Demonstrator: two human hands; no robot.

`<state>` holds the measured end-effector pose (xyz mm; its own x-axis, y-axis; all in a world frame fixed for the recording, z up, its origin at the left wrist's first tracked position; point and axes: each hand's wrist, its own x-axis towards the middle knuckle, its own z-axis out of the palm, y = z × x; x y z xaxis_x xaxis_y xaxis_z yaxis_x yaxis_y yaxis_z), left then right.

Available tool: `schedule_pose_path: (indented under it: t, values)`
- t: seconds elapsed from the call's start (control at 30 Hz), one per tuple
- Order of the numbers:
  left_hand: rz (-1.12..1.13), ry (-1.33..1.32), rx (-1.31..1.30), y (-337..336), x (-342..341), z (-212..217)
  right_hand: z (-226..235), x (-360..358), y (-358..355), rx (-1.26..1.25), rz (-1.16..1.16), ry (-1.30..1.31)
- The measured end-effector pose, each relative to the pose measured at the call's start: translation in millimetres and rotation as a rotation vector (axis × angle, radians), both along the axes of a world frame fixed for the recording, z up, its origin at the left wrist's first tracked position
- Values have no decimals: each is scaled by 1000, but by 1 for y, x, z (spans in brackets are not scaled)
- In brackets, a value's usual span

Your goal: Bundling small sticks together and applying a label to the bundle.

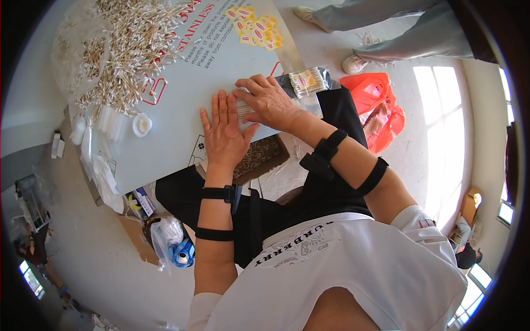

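A small row of cotton swabs (242, 106) lies on the tabletop between my hands. My left hand (225, 132) is flat, its fingers stretched out along the left ends of the swabs. From the right, my right hand (269, 105) spans the row, with the thumb on the near side and bent fingers on the far side. Just right of it sits a clear packet of cotton swabs (307, 83) with a yellow label, at the table's edge. A large heap of loose cotton swabs (130, 49) spreads over the far left, partly on a clear plastic bag.
Yellow label cards (258, 30) lie scattered at the table's far side. A small round white tub (142, 125) stands near the heap. Below the table edge is a cardboard box (276, 160) with swabs inside. A red plastic bag (381, 110) and another person's legs (386, 33) are at right.
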<state>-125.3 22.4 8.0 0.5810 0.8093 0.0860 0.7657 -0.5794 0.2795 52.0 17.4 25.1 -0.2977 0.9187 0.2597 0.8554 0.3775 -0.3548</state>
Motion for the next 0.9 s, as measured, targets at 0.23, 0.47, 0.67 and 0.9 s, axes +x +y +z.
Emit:
schedule_pose_path:
  t: [0.23, 0.47, 0.67, 0.9]
  values:
    - [31, 15, -24, -2, 4, 1, -12, 0, -6, 133, 33, 10]
    - [47, 26, -28, -4, 9, 5, -34, 10, 4, -56, -181, 515]
    - [61, 4, -34, -6, 8, 4, -15, 2, 3, -59, -257, 450]
    - [59, 9, -49, -6, 9, 4, -14, 5, 0, 8, -83, 281]
